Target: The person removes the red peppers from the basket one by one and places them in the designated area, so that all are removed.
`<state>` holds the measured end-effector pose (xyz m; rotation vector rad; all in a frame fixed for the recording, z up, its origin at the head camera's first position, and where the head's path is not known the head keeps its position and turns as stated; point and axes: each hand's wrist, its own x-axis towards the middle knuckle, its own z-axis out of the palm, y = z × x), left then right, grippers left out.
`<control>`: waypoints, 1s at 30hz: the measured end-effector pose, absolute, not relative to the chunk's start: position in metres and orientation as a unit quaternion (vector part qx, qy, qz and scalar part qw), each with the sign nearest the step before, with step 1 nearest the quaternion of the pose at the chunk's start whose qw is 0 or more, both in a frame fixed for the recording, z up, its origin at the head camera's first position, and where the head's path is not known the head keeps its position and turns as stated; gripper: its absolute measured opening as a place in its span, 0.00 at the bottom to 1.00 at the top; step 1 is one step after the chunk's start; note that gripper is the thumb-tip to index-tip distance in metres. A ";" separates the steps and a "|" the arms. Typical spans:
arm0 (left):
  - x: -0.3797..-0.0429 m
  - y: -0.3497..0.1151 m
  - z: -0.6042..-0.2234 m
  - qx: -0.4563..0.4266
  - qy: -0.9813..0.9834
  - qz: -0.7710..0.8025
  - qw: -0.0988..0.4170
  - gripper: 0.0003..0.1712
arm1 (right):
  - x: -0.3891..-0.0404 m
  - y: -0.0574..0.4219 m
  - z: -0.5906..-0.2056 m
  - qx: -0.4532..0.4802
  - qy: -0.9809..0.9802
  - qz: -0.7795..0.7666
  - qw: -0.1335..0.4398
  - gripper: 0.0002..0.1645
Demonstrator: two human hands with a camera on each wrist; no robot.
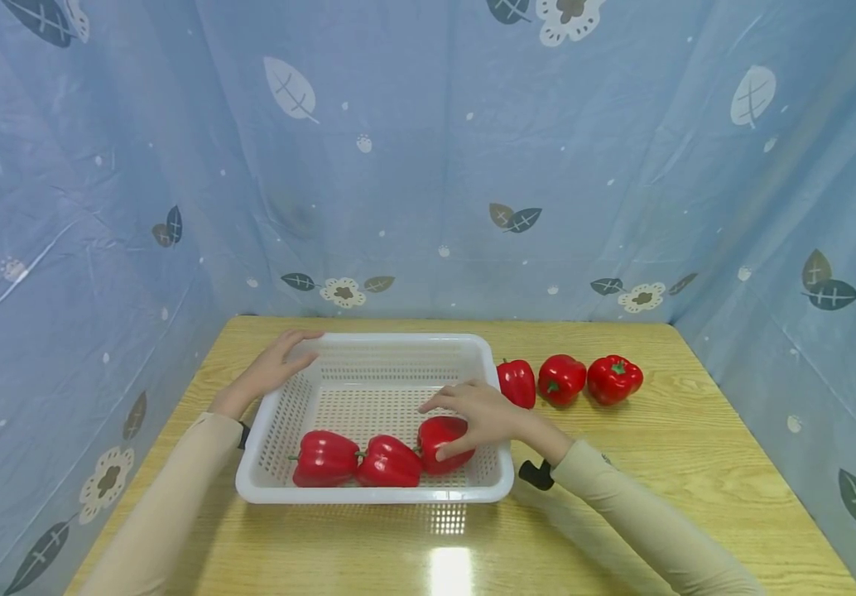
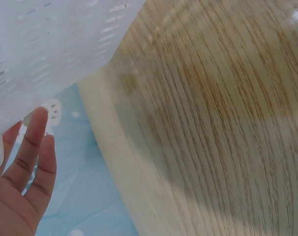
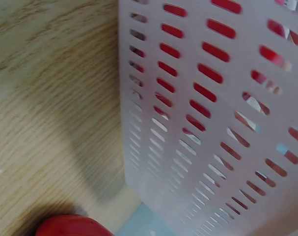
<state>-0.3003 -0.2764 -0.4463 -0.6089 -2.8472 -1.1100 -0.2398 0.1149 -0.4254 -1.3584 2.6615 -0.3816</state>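
Observation:
Three red bell peppers lie in a row along the near side of a white plastic basket (image 1: pixel 368 495): a left one (image 1: pixel 326 459), a middle one (image 1: pixel 389 463) and a right one (image 1: pixel 439 430). My right hand (image 1: pixel 483 411) reaches over the basket's right rim and holds the right pepper, thumb across its near side and fingers over its far side. My left hand (image 1: pixel 273 368) holds the basket's far left corner, thumb inside the rim and fingers along the outside. In the left wrist view, its fingers (image 2: pixel 33 142) sit against the basket wall (image 2: pixel 45 54).
To the right of the basket, three more red bell peppers lie on the wooden table (image 1: pixel 666 463): one close to the rim (image 1: pixel 517 382), a middle one (image 1: pixel 562 379) and a far right one (image 1: pixel 614 379). Blue patterned curtain (image 1: pixel 428 207) encloses the back and sides.

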 end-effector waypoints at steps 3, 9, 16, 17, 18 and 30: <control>-0.300 -0.276 -0.447 -0.194 -0.913 -0.358 0.011 0.30 | -0.239 0.114 -0.428 -0.455 0.882 -0.111 0.053 0.41; -0.300 -0.276 -0.448 -0.192 -0.912 -0.362 0.010 0.30 | -0.237 0.114 -0.430 -0.464 0.879 -0.107 0.035 0.38; -0.298 -0.275 -0.445 -0.187 -0.912 -0.366 0.002 0.30 | -0.236 0.114 -0.430 -0.453 0.885 -0.101 0.039 0.36; -0.298 -0.275 -0.445 -0.187 -0.912 -0.364 0.002 0.30 | -0.236 0.114 -0.430 -0.452 0.886 -0.101 0.041 0.36; -0.298 -0.275 -0.444 -0.186 -0.913 -0.362 0.002 0.30 | -0.237 0.114 -0.429 -0.451 0.886 -0.103 0.042 0.36; -0.299 -0.275 -0.446 -0.187 -0.913 -0.362 0.008 0.29 | -0.240 0.117 -0.429 -0.441 0.887 -0.126 0.045 0.36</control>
